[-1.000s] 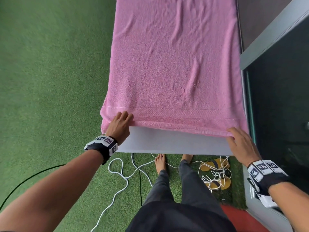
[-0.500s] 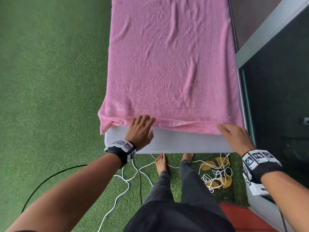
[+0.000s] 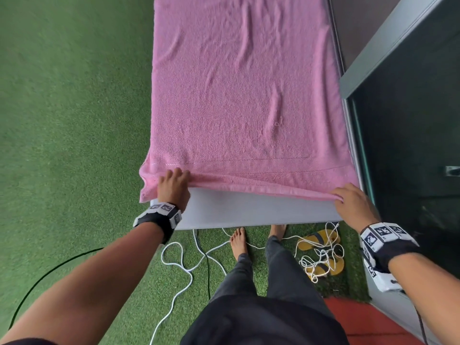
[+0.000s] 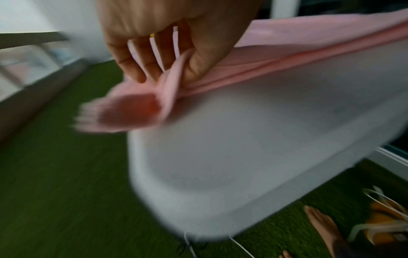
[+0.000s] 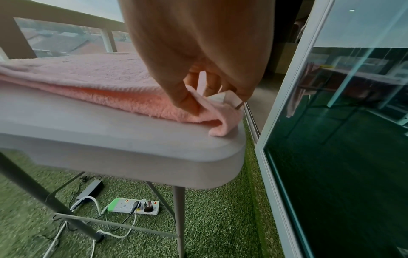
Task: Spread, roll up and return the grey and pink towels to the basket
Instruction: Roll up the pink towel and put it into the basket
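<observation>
The pink towel (image 3: 245, 95) lies spread flat along the grey tabletop (image 3: 254, 211), covering nearly all of it except a bare strip at the near edge, with a few shallow wrinkles across its middle; its near left corner droops over the tabletop's left edge. The spreading looks done for this towel and the roll is only beginning: the near hem is turned up into a first thin fold, nothing more. The left hand (image 3: 173, 186) sits at the near left corner with its grip closed on that hem, thumb and fingers pinching the folded cloth, though the left wrist view is blurred. The right hand (image 3: 353, 205) is at the near right corner, thumb and fingers pinching the towel's edge and a small white label there. Left to do, by my reading, are rolling this towel to the far end and putting it in the basket; neither the grey towel nor the basket shows in any view, so their state cannot be told. To the right a glass sliding door (image 3: 410, 145) stands close beside the tabletop's right edge, leaving the right arm little room. On the artificial grass (image 3: 69, 120) below, loose white cables (image 3: 318, 257) tangle over yellow sandals (image 3: 323, 266) beside the person's bare feet (image 3: 239, 241), a trip risk, and a power strip (image 5: 132, 206) lies under the tabletop.
</observation>
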